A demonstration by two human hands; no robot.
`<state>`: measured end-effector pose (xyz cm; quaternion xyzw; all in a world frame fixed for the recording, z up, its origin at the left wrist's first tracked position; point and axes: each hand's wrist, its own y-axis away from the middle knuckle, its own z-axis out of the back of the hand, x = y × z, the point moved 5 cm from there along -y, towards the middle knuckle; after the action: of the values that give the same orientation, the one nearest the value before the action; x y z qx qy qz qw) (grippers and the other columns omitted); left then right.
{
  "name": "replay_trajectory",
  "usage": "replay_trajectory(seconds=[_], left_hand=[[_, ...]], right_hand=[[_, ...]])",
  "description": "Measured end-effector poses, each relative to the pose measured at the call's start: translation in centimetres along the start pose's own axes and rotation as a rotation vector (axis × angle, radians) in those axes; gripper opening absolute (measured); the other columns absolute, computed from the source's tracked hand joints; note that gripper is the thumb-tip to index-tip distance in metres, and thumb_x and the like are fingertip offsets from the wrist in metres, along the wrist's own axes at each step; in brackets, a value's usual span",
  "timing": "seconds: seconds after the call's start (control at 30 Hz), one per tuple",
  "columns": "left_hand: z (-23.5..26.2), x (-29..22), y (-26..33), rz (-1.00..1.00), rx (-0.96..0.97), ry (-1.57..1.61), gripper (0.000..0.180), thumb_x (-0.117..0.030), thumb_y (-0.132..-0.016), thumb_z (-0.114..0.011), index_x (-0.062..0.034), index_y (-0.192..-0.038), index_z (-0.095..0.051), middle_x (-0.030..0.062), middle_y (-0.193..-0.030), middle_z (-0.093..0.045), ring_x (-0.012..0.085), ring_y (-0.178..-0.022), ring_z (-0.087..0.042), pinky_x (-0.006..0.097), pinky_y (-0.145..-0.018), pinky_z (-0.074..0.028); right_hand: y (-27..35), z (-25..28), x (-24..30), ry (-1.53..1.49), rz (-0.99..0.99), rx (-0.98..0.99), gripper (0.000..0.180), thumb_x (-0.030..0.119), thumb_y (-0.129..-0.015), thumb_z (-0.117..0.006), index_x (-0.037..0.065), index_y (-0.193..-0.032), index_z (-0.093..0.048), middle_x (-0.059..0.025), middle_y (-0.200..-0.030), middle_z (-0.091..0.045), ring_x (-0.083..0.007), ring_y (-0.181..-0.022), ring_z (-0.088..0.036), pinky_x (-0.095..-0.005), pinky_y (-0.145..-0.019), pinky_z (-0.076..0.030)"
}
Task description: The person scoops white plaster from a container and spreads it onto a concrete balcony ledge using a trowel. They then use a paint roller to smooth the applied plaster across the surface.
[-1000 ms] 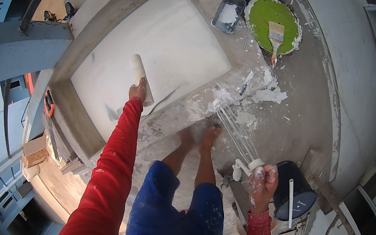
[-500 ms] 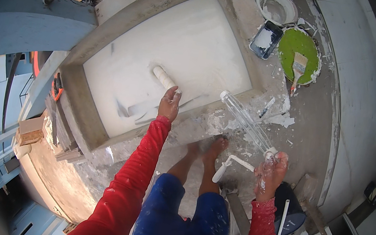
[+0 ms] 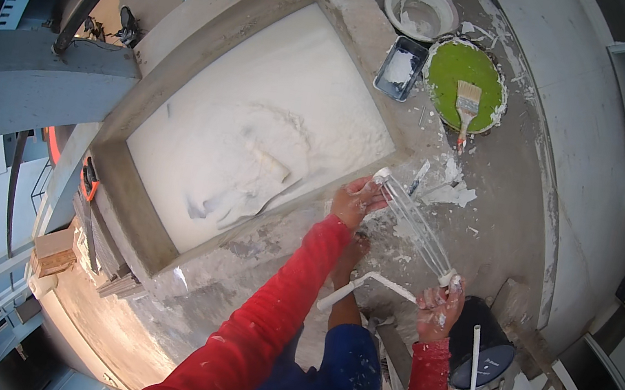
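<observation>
A paint roller frame (image 3: 416, 227) with a bare wire cage is between my hands. My right hand (image 3: 440, 307) is closed around the cage's near end, by the bent rod. The rod leads left to the white handle (image 3: 339, 295), which hangs free. My left hand (image 3: 358, 203) has its fingers at the cage's far white end cap, gripping there. A white roller cover (image 3: 272, 162) lies partly sunk in white paint (image 3: 221, 97), which fills a rectangular concrete-rimmed basin (image 3: 135, 175).
At the far right stand a white bucket (image 3: 421, 11), a dark paint tray (image 3: 401, 68) and a round green-topped container (image 3: 446, 60) bearing a paintbrush (image 3: 467, 103). A dark bucket (image 3: 481, 347) is beside my right arm. Orange-handled pliers (image 3: 89, 181) rest on the basin's left edge.
My left hand has let go of the roller cover and moved right to the roller frame's far end. The cover has settled lower in the paint, leaving ripples.
</observation>
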<state>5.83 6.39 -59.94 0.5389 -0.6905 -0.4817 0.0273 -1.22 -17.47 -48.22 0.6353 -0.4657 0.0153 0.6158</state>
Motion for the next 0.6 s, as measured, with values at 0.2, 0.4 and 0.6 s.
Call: replay_trajectory(seconds=[0.2, 0.4, 0.6], left_hand=[[-1.6, 2.1, 0.3, 0.035, 0.044, -0.024, 0.035, -0.004, -0.097, -0.053, 0.0097, -0.129, -0.049, 0.0182, -0.115, -0.065, 0.0296, -0.104, -0.067, 0.037, -0.089, -0.058], [-1.9, 4.8, 0.2, 0.044, 0.055, -0.086, 0.042, -0.006, -0.096, -0.057, 0.0064, -0.135, -0.047, 0.0159, -0.118, -0.062, 0.0288, -0.105, -0.066, 0.037, -0.095, -0.055], [-3.7, 5.0, 1.1, -0.066, 0.125, -0.218, 0.040, -0.009, -0.093, -0.060, 0.0030, -0.130, -0.052, 0.0096, -0.109, -0.063, 0.0153, -0.084, -0.064, 0.030, -0.078, -0.055]], right_hand=[[-0.8, 4.4, -1.7, -0.221, -0.126, -0.090, 0.015, 0.034, -0.097, -0.058, 0.021, -0.096, -0.051, 0.0061, -0.060, -0.033, -0.0068, -0.047, -0.033, -0.0253, -0.046, -0.034], [-2.0, 7.2, -3.4, -0.304, -0.242, -0.104, 0.026, 0.044, -0.095, -0.059, 0.020, -0.086, -0.057, 0.0088, -0.053, -0.038, -0.0056, -0.042, -0.034, -0.0250, -0.045, -0.035], [-4.0, 9.4, -5.3, -0.320, -0.337, -0.105, 0.032, 0.050, -0.096, -0.054, 0.020, -0.085, -0.055, 0.0075, -0.054, -0.037, -0.0075, -0.042, -0.032, -0.0271, -0.047, -0.034]])
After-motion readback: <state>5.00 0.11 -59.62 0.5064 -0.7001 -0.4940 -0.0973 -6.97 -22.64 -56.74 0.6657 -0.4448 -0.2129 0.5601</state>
